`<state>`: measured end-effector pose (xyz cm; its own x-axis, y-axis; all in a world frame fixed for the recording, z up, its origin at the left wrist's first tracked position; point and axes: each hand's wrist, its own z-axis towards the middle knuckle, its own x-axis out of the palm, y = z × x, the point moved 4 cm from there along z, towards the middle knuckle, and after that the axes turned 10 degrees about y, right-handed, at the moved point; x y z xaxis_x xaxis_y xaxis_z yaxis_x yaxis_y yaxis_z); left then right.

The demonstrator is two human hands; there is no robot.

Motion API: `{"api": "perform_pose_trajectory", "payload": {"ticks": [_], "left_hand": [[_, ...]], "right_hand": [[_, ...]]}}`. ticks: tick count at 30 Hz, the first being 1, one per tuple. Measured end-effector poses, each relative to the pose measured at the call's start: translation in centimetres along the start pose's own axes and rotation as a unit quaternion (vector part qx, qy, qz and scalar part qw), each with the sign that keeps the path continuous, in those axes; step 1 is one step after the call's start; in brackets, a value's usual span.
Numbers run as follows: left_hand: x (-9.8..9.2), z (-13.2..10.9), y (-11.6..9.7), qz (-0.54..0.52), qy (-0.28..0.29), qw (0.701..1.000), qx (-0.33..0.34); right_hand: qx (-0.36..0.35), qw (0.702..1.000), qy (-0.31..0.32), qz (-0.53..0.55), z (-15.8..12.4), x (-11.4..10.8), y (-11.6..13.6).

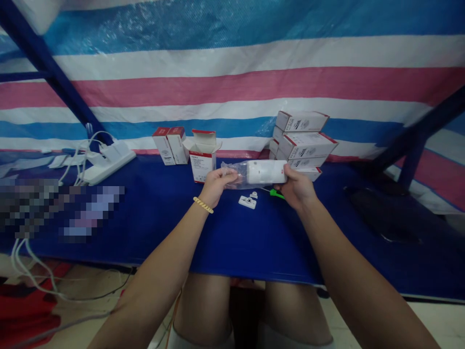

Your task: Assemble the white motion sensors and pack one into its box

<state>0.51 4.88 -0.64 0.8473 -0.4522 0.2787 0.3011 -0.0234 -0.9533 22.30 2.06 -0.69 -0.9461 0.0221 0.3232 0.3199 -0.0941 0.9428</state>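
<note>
Pinching a crumpled clear plastic bag (242,181), the left hand (215,186) sits left of a white oblong plastic device (267,172) mid-frame (its right end gripped by the right hand (299,188)).

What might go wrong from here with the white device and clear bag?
The white device might slip if the right hand, holding one end, loosens. The clear bag, pinched by the left hand, looks thin and could tear. The small white parts lie loose below and may get knocked aside.

Striped sheeting (232,89) hangs behind the blue table (250,242).
</note>
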Motion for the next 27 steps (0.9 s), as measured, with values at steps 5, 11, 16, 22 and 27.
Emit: {"api": "perform_pose_trajectory", "payload": {"ticks": [5,11,16,22,27], "left_hand": [[-0.2,-0.3,-0.2,0.099,-0.031,0.991,0.084],[0.3,-1.2,-0.7,0.294,-0.036,0.943,0.154],[0.0,-1.3,-0.9,0.358,-0.101,0.914,0.16],[-0.1,-0.9,0.3,0.335,-0.086,0.933,0.106],[-0.6,-0.8,0.5,0.363,-0.08,0.926,0.06]], "right_hand": [[0.007,0.999,-0.041,0.009,0.8,-1.9,-0.5],[-0.002,0.991,-0.099,0.088,0.8,-2.8,-0.3],[-0.031,0.987,-0.092,0.129,1.0,-3.2,0.0],[-0.014,0.99,-0.044,0.131,0.7,-1.5,-0.1],[0.053,0.989,-0.029,0.133,-0.2,0.2,0.0]]}}
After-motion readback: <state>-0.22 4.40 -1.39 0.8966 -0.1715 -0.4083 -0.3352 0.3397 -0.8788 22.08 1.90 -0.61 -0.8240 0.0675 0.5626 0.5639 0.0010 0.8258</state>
